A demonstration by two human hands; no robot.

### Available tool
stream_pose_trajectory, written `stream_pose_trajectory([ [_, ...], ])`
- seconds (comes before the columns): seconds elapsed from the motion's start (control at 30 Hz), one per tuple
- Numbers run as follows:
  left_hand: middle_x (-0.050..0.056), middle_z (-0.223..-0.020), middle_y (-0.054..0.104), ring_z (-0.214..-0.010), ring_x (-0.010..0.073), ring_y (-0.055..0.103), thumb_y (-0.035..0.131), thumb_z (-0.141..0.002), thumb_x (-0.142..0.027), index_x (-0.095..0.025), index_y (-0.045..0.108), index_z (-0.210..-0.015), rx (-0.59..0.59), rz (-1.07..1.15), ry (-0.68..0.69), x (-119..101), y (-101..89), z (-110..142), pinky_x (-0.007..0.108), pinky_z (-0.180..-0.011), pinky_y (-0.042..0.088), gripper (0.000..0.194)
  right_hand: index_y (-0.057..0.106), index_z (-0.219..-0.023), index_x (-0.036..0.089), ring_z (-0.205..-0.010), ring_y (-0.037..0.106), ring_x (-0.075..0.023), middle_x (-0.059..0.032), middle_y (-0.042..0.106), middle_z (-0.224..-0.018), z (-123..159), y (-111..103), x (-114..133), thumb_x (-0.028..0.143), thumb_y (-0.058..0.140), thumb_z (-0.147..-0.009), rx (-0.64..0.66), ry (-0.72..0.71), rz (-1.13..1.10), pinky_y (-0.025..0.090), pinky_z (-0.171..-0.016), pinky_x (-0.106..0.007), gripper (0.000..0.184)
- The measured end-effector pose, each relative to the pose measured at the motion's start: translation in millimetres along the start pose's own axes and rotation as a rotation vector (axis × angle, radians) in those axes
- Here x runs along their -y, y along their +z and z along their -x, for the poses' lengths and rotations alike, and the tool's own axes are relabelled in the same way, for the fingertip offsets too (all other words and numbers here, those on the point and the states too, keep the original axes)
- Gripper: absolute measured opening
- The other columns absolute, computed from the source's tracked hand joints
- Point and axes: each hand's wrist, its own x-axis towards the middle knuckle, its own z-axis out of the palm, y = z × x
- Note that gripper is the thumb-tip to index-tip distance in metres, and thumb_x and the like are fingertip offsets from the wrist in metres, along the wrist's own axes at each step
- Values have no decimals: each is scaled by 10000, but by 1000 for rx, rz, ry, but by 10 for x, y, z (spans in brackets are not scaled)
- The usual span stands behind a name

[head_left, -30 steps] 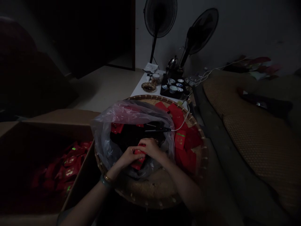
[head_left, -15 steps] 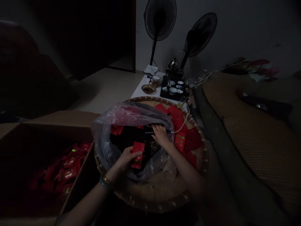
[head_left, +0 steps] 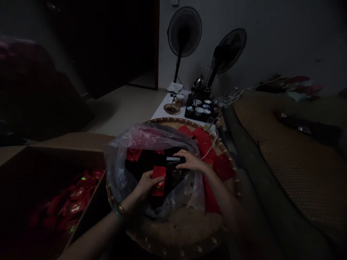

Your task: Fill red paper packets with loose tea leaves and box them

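My left hand (head_left: 146, 185) pinches a small red packet (head_left: 159, 180) upright over the opening of a clear plastic bag (head_left: 119, 177). In my right hand (head_left: 189, 161) is a dark two-plated corded tool, like a hair straightener (head_left: 173, 159), with its tip pointing left toward the packet's top. A gap separates tool and packet. Dark contents fill the bag, too dim to make out, with other red packets (head_left: 133, 154) lying on top. Under the bag is a round woven bamboo tray (head_left: 179, 238). Flat red packets (head_left: 203, 139) are spread on its right side.
A cardboard box (head_left: 73, 141) with many red packets (head_left: 76, 200) stands at the left. Behind the tray, a white table (head_left: 159, 112) bears a black tea tray (head_left: 189, 116) with cups. Two fans (head_left: 184, 32) stand beyond. A white cord (head_left: 213, 146) crosses the tray's right rim.
My right hand has turned and now shows the tool's plates more plainly, level near the packet. My left hand still grips the packet. The whole view has shifted slightly downward.
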Motion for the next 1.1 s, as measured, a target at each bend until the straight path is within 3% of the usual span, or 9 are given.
stream_pose_trajectory([
  [0.1, 6, -615, 676, -504, 125, 583, 859, -423, -336, -120, 683, -780, -18, -13, 48, -20, 137, -89, 244, -533, 458, 453, 601, -1144, 186, -987, 564, -202, -73, 581, -1041, 49, -66, 82, 266, 775, -641, 41, 11, -62, 435, -875, -331, 537],
  [0.37, -6, -586, 647, -505, 128, 570, 842, -422, -387, -107, 680, -755, -74, -78, 190, 90, 424, -347, 238, -526, 448, 464, 661, -1048, 190, -888, 588, -188, -57, 619, -941, 41, -1, 117, 262, 763, -659, -25, 72, -76, 445, -791, -299, 409],
  [0.63, 12, -579, 641, -507, 133, 566, 833, -435, -376, -99, 647, -680, -69, -148, 154, 166, 419, -410, 239, -510, 442, 414, 696, -945, 189, -864, 603, -184, -42, 652, -892, 10, 65, 109, 210, 740, -680, -71, 85, -101, 433, -775, -283, 270],
  [1.1, -47, -539, 586, -474, 70, 487, 818, -357, -140, -110, 614, -633, -12, -177, 96, 167, 430, -394, 203, -512, 402, 345, 689, -941, 180, -874, 600, -190, -53, 651, -922, -23, 104, 90, 231, 736, -689, -114, 135, -56, 432, -779, -292, 262],
])
